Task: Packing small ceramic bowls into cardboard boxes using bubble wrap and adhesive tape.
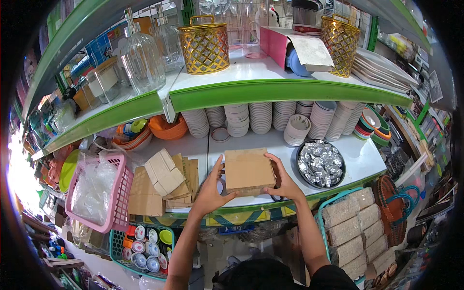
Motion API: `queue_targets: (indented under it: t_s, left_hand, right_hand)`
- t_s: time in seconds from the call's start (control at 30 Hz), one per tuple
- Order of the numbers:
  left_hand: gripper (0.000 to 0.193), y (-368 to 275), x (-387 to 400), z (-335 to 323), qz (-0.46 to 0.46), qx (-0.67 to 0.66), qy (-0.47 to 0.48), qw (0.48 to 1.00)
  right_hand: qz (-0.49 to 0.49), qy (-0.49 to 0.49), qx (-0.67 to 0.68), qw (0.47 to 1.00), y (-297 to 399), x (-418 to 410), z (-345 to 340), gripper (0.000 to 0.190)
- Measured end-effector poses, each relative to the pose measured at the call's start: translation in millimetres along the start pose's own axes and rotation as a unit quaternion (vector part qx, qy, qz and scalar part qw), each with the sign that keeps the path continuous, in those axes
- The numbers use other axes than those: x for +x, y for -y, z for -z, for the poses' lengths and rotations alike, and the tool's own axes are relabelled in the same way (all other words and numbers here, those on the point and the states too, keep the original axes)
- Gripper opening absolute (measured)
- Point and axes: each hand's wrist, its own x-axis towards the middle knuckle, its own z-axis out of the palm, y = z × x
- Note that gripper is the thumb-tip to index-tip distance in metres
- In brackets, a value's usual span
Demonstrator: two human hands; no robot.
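A small brown cardboard box [249, 169] is between my two hands above the front part of the white shelf. My left hand [211, 192] is at its left side, the thumb at the lower left corner. On the other side my right hand [285, 177] grips the right edge, fingers at the upper corner and thumb at the lower one. Flattened cardboard pieces [145, 192] lie to the left of my left hand. Right of my right hand stands a round dark pan [298, 163] full of foil-wrapped pieces [320, 163]. A round object behind my left hand is mostly hidden.
Stacks of white bowls [260, 117] line the shelf's back, under a green-edged upper shelf [282, 90] holding glass bottles [141, 59] and gold lattice baskets [204, 49]. A pink basket [121, 188] with bubble wrap stands left. Wrapped bundles fill a teal crate [320, 217] lower right.
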Motion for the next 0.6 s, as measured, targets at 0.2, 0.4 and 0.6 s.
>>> queue_targets:
  t_s: [0.2,0.4,0.6]
  left_hand:
    - [0.109,18,0,-11,-0.098,0.088,-0.063,0.989]
    - [0.098,54,-12,-23,-0.197,0.182,-0.087,0.96]
    - [0.092,56,-18,-17,-0.233,0.272,-0.043,0.933]
  right_hand:
    - [-0.038,-0.046,-0.031,0.998,10,4,-1,0.111]
    - [-0.154,0.083,-0.11,0.978,10,5,12,0.101]
    - [-0.072,0.098,-0.256,0.959,14,9,3,0.089]
